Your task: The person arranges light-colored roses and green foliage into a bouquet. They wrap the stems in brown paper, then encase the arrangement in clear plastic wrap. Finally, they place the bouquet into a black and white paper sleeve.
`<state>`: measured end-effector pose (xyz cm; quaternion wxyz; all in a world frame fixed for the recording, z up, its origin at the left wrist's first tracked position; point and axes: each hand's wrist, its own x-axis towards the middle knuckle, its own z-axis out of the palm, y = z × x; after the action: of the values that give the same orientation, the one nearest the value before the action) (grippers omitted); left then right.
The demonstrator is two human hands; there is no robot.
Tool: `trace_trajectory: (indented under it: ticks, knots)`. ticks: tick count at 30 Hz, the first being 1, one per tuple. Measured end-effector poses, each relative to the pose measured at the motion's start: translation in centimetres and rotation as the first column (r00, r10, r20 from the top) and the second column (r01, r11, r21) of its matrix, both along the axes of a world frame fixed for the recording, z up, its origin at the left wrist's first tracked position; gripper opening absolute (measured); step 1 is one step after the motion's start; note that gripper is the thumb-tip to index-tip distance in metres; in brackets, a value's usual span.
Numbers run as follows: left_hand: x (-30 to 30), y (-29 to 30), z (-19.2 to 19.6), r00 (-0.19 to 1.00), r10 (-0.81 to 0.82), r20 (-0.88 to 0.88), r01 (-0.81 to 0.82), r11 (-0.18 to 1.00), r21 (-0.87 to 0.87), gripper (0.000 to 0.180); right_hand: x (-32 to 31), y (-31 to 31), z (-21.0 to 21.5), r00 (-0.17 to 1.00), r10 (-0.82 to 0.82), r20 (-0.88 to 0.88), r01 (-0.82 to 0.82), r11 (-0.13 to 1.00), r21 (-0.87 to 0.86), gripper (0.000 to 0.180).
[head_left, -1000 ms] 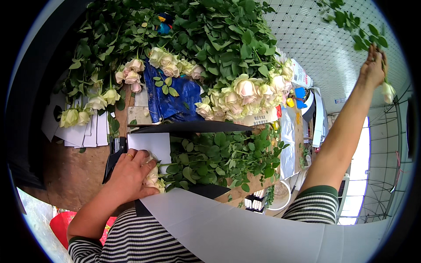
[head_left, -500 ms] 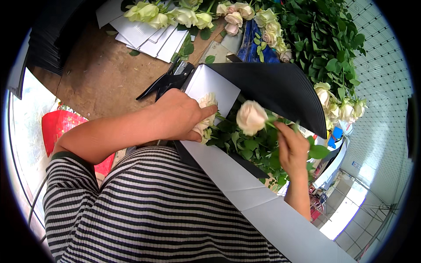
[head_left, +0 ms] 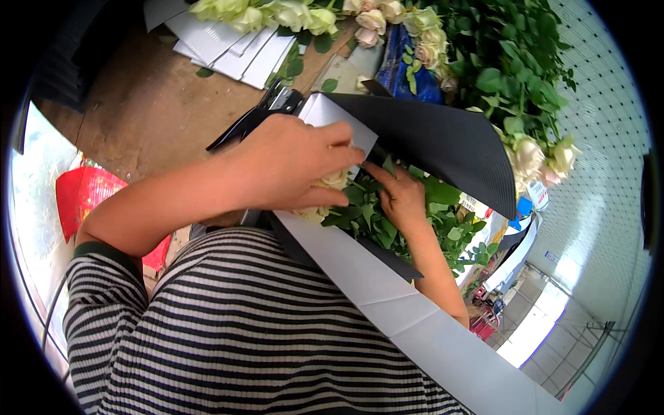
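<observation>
Both hands are down in a bundle of roses lying in a folded wrapping sheet, black outside and white inside, at the near edge of the table (head_left: pixel 138 117). The left hand (head_left: pixel 290 162) is curled over the cream rose heads (head_left: pixel 330 183), fingers pressing on them and on the white inner face of the wrapping sheet (head_left: pixel 429 138). The right hand (head_left: pixel 398 197) lies among the green leaves (head_left: pixel 443 207), fingers slightly bent and touching the stems; whether it actually grips one I cannot tell. The step looks like settling the flowers into place inside the wrap, heads levelled under the left palm. The next move calls for a gentle touch, so the petals are not bruised and the bunch stays together. More loose roses (head_left: pixel 290 14) and spare white sheets (head_left: pixel 228 52) lie further back.
</observation>
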<state>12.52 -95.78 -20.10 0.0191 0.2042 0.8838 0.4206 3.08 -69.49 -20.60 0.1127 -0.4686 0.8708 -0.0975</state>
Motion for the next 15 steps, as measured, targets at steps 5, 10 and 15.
trace_trajectory:
  ticks: [5,10,15]
  knots:
    - [-1.4,1.5,0.2,0.988,-0.128,0.088,0.151,0.921,-0.358,0.061,0.3,-0.5,2.3,0.998,-0.032,0.054,0.019,0.975,0.219,0.047]
    - [-1.2,1.4,0.3,0.984,-0.135,0.114,0.166,0.928,-0.335,0.067,-4.5,-3.3,19.1,0.802,0.419,0.426,-0.281,0.893,-0.350,0.037]
    - [-0.8,1.4,0.5,0.974,-0.184,0.132,0.220,0.912,-0.347,0.073,-14.9,-5.7,20.7,0.985,-0.152,0.081,0.172,0.870,-0.463,0.014]
